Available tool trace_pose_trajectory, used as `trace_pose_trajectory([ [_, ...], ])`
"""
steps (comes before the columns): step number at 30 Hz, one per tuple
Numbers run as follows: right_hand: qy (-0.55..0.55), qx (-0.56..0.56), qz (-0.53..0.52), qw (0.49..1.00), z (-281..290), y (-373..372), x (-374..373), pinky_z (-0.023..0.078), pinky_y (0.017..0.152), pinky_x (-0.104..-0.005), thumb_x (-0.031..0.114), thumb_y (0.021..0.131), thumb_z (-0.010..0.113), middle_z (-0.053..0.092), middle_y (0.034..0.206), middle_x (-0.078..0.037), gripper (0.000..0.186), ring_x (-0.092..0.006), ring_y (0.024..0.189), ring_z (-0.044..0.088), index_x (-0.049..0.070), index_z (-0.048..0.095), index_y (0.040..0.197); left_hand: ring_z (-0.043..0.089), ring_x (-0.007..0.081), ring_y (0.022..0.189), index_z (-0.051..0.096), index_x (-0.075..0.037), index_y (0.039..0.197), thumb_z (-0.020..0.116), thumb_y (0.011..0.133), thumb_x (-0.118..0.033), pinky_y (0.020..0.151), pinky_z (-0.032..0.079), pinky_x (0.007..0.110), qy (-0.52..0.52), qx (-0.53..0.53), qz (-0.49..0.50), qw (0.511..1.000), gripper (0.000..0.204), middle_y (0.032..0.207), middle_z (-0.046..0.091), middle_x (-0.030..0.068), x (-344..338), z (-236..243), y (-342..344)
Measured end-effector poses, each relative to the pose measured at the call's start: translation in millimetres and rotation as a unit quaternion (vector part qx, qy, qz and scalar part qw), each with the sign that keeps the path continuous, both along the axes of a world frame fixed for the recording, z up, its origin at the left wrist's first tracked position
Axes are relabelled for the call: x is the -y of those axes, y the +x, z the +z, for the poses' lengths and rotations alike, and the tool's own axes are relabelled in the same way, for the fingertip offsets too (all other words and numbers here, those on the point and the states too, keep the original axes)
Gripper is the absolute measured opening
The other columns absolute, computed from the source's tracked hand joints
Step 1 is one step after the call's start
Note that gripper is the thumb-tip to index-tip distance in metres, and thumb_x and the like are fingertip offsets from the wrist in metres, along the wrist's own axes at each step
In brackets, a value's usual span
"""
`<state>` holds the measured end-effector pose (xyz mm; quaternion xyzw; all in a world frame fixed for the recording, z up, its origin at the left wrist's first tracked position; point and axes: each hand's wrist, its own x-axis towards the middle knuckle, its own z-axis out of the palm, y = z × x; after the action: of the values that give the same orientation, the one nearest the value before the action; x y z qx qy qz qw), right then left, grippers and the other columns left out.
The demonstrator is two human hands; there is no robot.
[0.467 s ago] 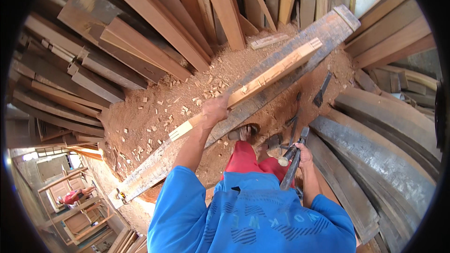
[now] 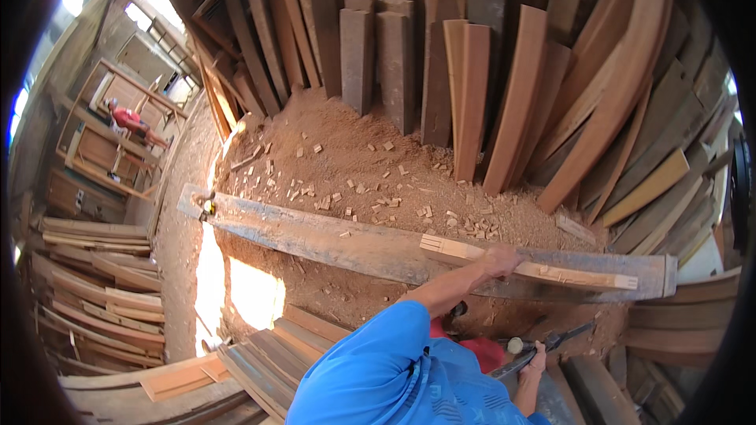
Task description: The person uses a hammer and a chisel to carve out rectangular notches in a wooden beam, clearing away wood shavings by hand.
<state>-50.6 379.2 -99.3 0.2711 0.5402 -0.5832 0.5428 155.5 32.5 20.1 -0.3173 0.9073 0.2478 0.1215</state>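
Note:
My left hand [image 2: 498, 261] grips a pale wooden piece [image 2: 575, 275] with cuts near both ends, lying along a long, worn plank bench [image 2: 331, 238]. Lower right, my right hand [image 2: 537, 360] is closed round a bundle of hand tools, among them a dark metal bar [image 2: 568, 334] and a handled tool with a pale round end [image 2: 516, 346]; their exact kinds are unclear. A small yellow-and-black tool [image 2: 208, 208] sits at the bench's left end. My legs in red are mostly hidden below the bench.
Boards [image 2: 512, 102] stand upright along the back and right. Sawdust and wood chips [image 2: 370, 189] cover the ground behind the bench. More planks [image 2: 102, 299] are stacked at the left and lower edge. Another person [image 2: 126, 118] in red is among wooden frames at far left.
My view has swung left, so the bench lies more level and more of the left side shows. My left hand still holds the wooden piece, and my right hand still holds the tools.

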Motion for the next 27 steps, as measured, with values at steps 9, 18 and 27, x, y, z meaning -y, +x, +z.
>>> trace_pose_trajectory([
  [9, 0.036, -0.034, 0.095, 0.994, 20, 54, 60, 0.057, 0.081, -0.0485, 0.027, 0.090, 0.068, 0.066, 0.097, -0.009, 0.022, -0.0310, 0.087, 0.066, 0.010, 0.060, 0.103, 0.074, 0.0363, 0.096, 0.065, -0.008, 0.124, 0.073, 0.080, -0.014, 0.078, 0.059, 0.048, -0.087, -0.085, 0.041, 0.992, 0.045, 0.098, 0.075, 0.0181, -6, -51, 99],
  [18, -0.020, 0.004, 0.083, 0.996, -18, 59, 68, 0.056, 0.072, -0.0423, 0.016, 0.091, 0.071, 0.062, 0.082, -0.005, 0.011, -0.0252, 0.077, 0.063, 0.014, 0.062, 0.096, 0.074, 0.0343, 0.094, 0.064, -0.009, 0.130, 0.076, 0.074, -0.013, 0.081, 0.059, 0.046, -0.050, -0.062, 0.003, 0.997, 0.057, 0.097, 0.075, 0.0167, 3, -21, 92],
  [27, -0.003, -0.022, 0.082, 0.996, 49, 62, 20, 0.056, 0.054, -0.0397, 0.013, 0.084, 0.076, 0.065, 0.074, -0.007, 0.016, -0.0239, 0.060, 0.064, 0.005, 0.065, 0.092, 0.072, 0.0349, 0.100, 0.052, -0.009, 0.132, 0.072, 0.085, -0.020, 0.082, 0.058, 0.049, -0.053, 0.133, -0.026, 0.989, 0.052, 0.108, 0.073, 0.0173, 1, 19, 76],
])
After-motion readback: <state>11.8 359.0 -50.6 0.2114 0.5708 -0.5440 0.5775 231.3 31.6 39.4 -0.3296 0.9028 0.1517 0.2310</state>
